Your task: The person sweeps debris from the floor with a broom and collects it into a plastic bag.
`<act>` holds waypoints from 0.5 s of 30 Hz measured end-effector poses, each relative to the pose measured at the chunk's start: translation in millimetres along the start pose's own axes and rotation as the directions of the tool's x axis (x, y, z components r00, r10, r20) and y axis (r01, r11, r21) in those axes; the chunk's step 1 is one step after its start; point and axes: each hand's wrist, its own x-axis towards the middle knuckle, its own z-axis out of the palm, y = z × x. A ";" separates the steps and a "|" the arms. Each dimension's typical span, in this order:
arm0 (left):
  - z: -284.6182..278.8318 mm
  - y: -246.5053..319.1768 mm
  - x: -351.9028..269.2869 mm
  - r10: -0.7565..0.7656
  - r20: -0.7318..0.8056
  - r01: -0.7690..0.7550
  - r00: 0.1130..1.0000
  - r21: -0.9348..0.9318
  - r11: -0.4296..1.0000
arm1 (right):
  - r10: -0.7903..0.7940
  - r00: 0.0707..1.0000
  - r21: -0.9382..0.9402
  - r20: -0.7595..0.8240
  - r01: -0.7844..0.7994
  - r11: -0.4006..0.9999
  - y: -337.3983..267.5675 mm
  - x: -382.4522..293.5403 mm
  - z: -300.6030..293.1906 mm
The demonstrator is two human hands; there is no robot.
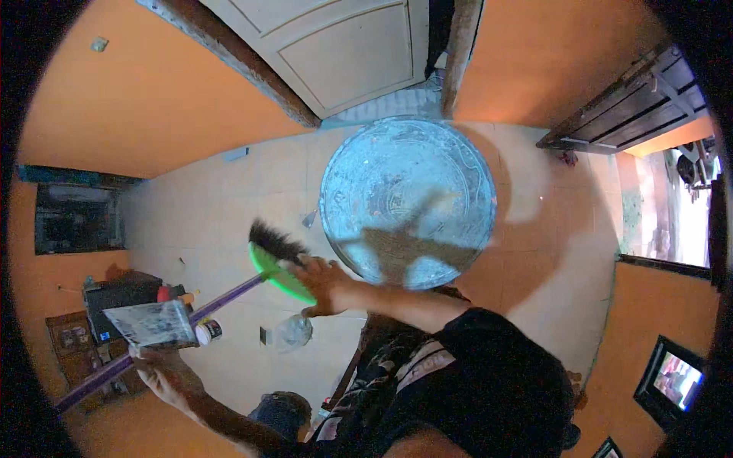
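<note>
A push broom with a purple handle (229, 296), a green head (269, 269) and dark bristles (274, 239) slants across the left. My right hand (329, 286) is on the broom head, its fingers by the bristles and its thumb lower down. Lower left, my left hand (166, 375) grips the edge of a flat, smeared grey plate, possibly a trowel blade (152, 324). The purple handle runs behind this plate and past my left hand; whether those fingers also hold it is unclear. A round, stained, pale blue top (406, 166) stands in front of me, with my shadow on it.
Pale floor tiles (229, 200) surround the round top. A clear plastic bag or container (295, 332) and a small white tub (208, 331) are near the broom. A dark cabinet (123, 297) stands at left. A panelled door (349, 57) is ahead, a dark door (641, 109) at right.
</note>
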 end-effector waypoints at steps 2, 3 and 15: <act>44.0 42.5 -13.1 0.060 0.000 -0.060 0.998 -0.036 0.998 | -0.018 0.970 -0.251 -0.242 -0.045 0.967 1.5 -4.6 1.8; 64.0 52.7 -19.0 0.077 0.001 -0.077 0.997 -0.030 0.997 | -0.017 0.926 -0.357 -0.378 -0.129 0.925 19.2 -1.3 8.0; 341.9 -48.9 -136.7 -0.113 0.516 -0.103 0.849 0.371 0.923 | 0.436 0.580 -0.270 -0.688 -0.763 0.587 250.7 -58.8 -148.7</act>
